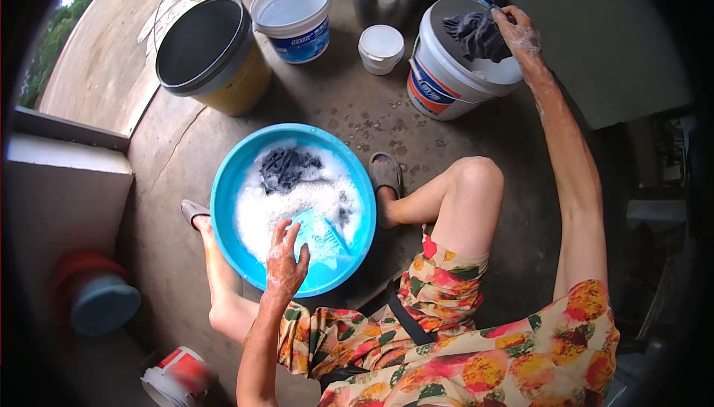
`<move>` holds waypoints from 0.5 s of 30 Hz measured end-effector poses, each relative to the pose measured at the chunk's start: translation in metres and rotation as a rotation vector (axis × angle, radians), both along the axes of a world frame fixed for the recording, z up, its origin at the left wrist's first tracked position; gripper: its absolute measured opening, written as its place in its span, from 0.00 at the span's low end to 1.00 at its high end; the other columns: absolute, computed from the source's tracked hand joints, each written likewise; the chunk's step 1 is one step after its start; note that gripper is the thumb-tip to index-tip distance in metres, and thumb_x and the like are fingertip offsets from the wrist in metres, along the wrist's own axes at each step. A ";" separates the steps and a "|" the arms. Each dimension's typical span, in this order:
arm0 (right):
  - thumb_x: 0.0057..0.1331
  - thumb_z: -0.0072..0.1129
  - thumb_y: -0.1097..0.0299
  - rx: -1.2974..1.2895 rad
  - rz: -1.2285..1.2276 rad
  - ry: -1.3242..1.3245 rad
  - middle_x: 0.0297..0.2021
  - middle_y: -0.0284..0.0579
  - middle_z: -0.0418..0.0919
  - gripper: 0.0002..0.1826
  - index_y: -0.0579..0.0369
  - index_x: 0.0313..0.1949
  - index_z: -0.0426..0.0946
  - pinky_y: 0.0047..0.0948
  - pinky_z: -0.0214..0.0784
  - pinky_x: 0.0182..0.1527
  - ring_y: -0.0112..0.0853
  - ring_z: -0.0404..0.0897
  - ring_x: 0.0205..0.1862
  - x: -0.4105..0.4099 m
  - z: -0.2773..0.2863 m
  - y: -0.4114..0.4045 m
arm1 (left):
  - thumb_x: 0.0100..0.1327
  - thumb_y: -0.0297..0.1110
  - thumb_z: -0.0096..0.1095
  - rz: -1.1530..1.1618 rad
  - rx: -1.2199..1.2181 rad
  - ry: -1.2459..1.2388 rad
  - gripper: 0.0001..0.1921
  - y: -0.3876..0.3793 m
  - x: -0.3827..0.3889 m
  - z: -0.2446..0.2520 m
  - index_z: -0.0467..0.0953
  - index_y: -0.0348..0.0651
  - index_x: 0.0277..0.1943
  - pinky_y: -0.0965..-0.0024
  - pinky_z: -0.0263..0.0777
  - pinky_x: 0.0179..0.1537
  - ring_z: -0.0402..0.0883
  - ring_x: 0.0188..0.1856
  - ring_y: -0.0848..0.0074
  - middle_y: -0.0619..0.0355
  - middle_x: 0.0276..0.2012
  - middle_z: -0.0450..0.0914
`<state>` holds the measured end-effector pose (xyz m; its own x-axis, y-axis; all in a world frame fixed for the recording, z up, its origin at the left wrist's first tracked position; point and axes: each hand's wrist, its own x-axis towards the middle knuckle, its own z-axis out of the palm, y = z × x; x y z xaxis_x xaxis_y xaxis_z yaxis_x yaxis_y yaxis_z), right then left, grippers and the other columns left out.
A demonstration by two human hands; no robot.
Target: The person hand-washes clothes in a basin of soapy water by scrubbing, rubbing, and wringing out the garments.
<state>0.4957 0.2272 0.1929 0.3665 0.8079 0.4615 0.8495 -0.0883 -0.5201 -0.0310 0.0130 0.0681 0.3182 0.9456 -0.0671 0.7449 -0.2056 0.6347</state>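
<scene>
My right hand (516, 30), flecked with suds, grips a dark wet cloth (478, 32) over the mouth of a white plastic bucket (435, 86) at the upper right. In front of me a round blue plastic basin (365, 212) holds white foam and another dark cloth (284, 168). A light blue plastic washboard (318, 234) lies partly under the suds. My left hand (287, 262) is above the basin's near side, beside the washboard, its fingers apart and nothing in them.
Beyond the basin stand a large black-rimmed bucket (242, 81), a white-and-blue tub (304, 44), a small lidded tub (381, 50) and a steel pot (385, 5). Wall edge (67, 153) and basins (106, 304) are at left; a red-and-white bucket (178, 376) is lower left. My feet flank the basin.
</scene>
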 end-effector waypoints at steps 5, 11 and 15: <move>0.65 0.49 0.68 -0.306 0.578 0.144 0.35 0.46 0.79 0.12 0.57 0.46 0.73 0.32 0.72 0.43 0.33 0.80 0.37 -0.147 -0.050 0.003 | 0.58 0.30 0.58 0.289 -0.263 -0.125 0.18 -0.001 -0.036 -0.047 0.74 0.34 0.51 0.58 0.74 0.44 0.79 0.47 0.56 0.42 0.55 0.70; 0.63 0.58 0.52 -0.885 1.055 -0.016 0.51 0.68 0.72 0.37 0.64 0.63 0.58 0.41 0.64 0.58 0.53 0.73 0.55 -0.328 -0.226 -0.011 | 0.62 0.38 0.58 0.666 -0.448 -0.318 0.19 -0.009 -0.085 -0.143 0.75 0.33 0.52 0.63 0.78 0.41 0.82 0.43 0.60 0.41 0.52 0.74; 0.55 0.64 0.44 -0.909 0.789 0.041 0.58 0.65 0.67 0.49 0.57 0.68 0.52 0.45 0.61 0.60 0.54 0.67 0.59 -0.392 -0.346 -0.018 | 0.65 0.43 0.57 0.954 -0.643 -0.658 0.26 0.017 -0.080 -0.169 0.69 0.29 0.58 0.65 0.82 0.32 0.80 0.47 0.65 0.42 0.51 0.74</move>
<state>0.1040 0.2096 -0.1531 -0.3740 0.8400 -0.3932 0.8188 0.1000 -0.5653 -0.1114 0.0304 -0.1006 -0.3039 0.6733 -0.6741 -0.0538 0.6943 0.7177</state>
